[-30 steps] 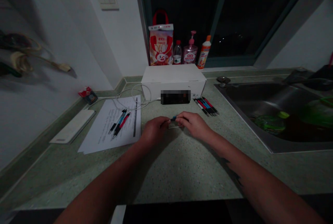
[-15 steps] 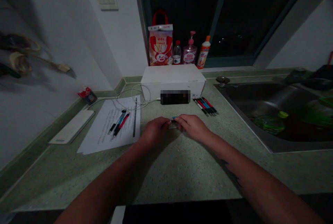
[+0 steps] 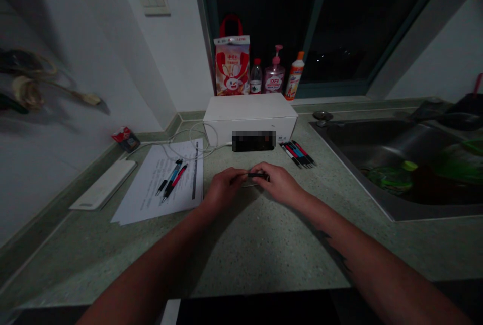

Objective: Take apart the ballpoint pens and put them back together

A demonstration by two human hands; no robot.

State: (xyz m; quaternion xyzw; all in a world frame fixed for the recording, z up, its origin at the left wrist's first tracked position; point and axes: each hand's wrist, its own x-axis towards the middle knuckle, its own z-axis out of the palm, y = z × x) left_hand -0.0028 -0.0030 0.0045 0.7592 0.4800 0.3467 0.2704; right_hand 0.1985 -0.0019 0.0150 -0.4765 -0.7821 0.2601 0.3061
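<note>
Over the middle of the counter my left hand (image 3: 226,184) and my right hand (image 3: 278,182) meet fingertip to fingertip. Between them runs a short, thin black pen part (image 3: 257,174); its left end sits in the pinch of my left fingers, and the right thumb and fingers close around the rest. Much of it is hidden by the fingers. Just below lies a thin pale line, too small to make out. To the left, a blue pen (image 3: 169,176) and a red pen (image 3: 174,182) rest on printed sheets (image 3: 151,199). A row of pens (image 3: 298,154) lies right of my hands.
Behind my hands, a black phone (image 3: 252,144) with a white cable leans at a white box (image 3: 249,111). A bag (image 3: 232,68) and several bottles stand behind it. A white flat case (image 3: 103,186) lies left, a sink (image 3: 354,164) right.
The blue bit at my right fingertips no longer shows, and a longer black piece is visible between the hands. My right fingers have shifted their grip; my left hand stays nearly in place.
</note>
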